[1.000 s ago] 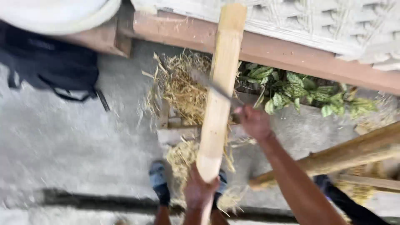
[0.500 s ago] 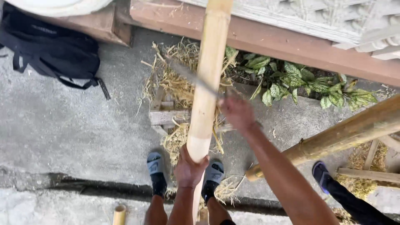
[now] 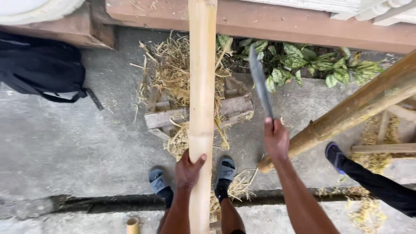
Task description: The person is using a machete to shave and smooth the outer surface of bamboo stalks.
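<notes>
A: What is held in each grip?

B: The left hand [image 3: 189,170] is wrapped around a pale bamboo pole [image 3: 202,86]; its ends are cut off from view. The right hand [image 3: 276,139] is closed on a machete [image 3: 260,84], raised beside the pole, its handle hidden.

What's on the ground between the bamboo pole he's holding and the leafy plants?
In the head view, wooden blocks strewn with straw-like shavings lie between the bamboo pole and the leafy plants.

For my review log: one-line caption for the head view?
Left hand grips a pale bamboo pole; right hand raises a machete above straw-littered concrete.
</notes>
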